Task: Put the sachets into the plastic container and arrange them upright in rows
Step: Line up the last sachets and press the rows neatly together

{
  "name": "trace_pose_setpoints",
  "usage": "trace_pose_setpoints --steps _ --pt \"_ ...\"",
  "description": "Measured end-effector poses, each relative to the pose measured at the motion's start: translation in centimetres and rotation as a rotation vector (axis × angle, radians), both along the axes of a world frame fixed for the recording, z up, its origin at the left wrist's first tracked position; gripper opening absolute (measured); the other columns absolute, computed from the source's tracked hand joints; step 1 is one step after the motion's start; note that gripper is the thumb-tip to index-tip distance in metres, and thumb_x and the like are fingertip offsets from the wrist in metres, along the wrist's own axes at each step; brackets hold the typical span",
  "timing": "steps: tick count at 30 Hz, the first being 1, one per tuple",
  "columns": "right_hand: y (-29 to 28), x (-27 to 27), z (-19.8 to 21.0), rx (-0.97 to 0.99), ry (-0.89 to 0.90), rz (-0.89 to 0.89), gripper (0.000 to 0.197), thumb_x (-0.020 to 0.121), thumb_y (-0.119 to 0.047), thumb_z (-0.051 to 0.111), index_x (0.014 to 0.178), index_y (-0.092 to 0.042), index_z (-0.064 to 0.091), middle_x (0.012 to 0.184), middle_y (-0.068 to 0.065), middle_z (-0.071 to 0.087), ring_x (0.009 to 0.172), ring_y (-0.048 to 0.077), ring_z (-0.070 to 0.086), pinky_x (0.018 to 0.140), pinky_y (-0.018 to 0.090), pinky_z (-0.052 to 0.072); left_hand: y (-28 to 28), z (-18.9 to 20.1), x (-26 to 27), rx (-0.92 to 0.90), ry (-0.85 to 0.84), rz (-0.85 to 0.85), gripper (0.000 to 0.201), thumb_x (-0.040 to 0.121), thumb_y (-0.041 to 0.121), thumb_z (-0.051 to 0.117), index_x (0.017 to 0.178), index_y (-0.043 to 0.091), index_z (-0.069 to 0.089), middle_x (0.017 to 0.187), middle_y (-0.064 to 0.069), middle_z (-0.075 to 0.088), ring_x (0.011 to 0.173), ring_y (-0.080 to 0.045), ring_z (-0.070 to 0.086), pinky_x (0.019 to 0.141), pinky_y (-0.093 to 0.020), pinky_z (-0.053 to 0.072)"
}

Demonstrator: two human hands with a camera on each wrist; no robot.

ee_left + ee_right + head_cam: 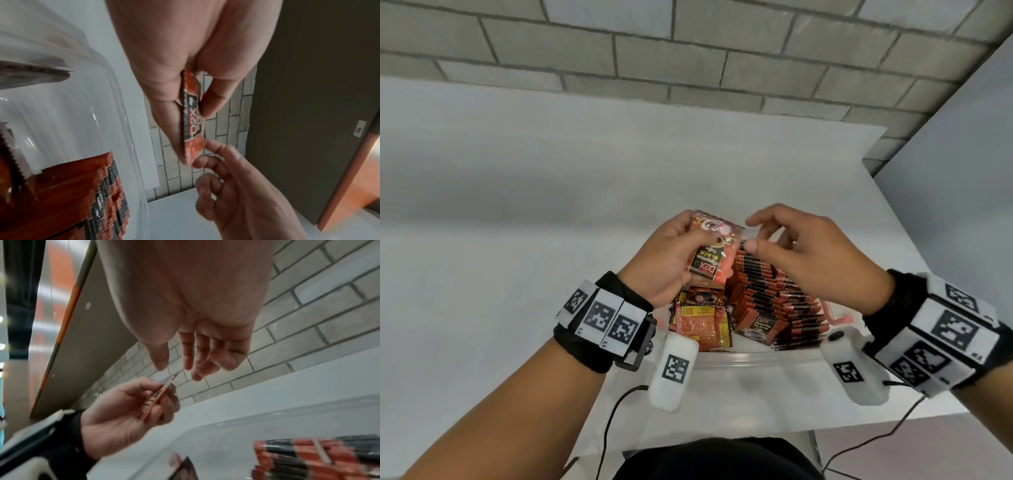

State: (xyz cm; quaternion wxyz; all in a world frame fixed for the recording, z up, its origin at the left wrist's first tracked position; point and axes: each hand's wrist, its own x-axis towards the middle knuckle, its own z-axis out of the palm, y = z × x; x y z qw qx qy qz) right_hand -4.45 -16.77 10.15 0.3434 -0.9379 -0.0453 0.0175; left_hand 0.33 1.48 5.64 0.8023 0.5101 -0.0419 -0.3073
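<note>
Left hand (667, 260) pinching sachets (710, 253), right hand (804, 253) loose beside — white table (517, 205), grey brick wall (688, 51).

Left hand (664, 260) grips sachets (710, 253); right hand (815, 253) beside, fingers loose.

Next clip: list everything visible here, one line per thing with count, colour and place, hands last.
Held sachets: a thin stack, exact count unclear, orange-red and black, above the container.
Row of sachets: many, orange-red and black, on edge and leaning, right part of the container.
Loose sachets: a few, orange-red and yellow, lying flat in the container's left part.
Plastic container: one, clear, on the table in front of the person.
Table: one, white, against the brick wall.
Brick wall: grey, behind the table.
Cables: two, black, hanging from the wrists.
Left hand: grips the held sachets.
Right hand: fingers loosely spread, reaching for the held sachets.
</note>
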Motion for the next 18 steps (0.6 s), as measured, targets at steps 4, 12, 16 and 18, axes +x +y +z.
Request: trace_pose_setpoints --steps 4,12,16,18 --pt "0.9 0.6 -0.2 0.183 0.055 -0.068 0.033 0.083 -0.035 0.068 0.112 -0.028 0.055 0.092 -0.006 0.066 0.07 0.013 0.062 0.065 0.026 0.048 -0.8 0.3 -0.1 0.037 -0.104 0.005 0.014 0.087 0.002 0.058 0.101 0.005 0.057 0.089 -0.008 0.068 0.076 -0.019 0.068 0.066 -0.039 0.059" --pt "0.6 0.4 -0.5 0.646 0.09 -0.271 0.018 0.084 0.002 0.064 0.092 -0.014 0.059 0.079 0.005 0.066 0.065 0.011 0.062 0.056 0.022 0.049 -1.5 0.1 0.1 0.138 -0.16 0.068 0.015 0.082 0.003 0.066 0.093 0.011 0.06 0.088 -0.006 0.07 0.08 -0.02 0.065 0.066 -0.027 0.052" --pt "0.3 0.5 -0.5 0.75 0.039 -0.304 0.022 0.085 0.005 0.06 0.093 -0.015 0.066 0.085 0.005 0.068 0.068 0.009 0.061 0.057 0.019 0.046 -2.1 -0.3 -0.1 0.346 -0.207 -0.086 0.026 0.08 0.013 0.073 0.105 0.008 0.066 0.096 -0.007 0.072 0.087 -0.022 0.067 0.076 -0.037 0.055" --pt "0.0 0.2 -0.7 0.696 0.018 -0.289 0.02 0.086 0.003 0.062 0.09 -0.015 0.067 0.084 0.004 0.068 0.071 0.009 0.063 0.061 0.018 0.049 -2.3 -0.6 -0.1 0.417 -0.166 -0.145 0.028 0.083 0.018 0.07 0.11 0.011 0.065 0.106 -0.012 0.069 0.093 -0.024 0.066 0.085 -0.042 0.054"
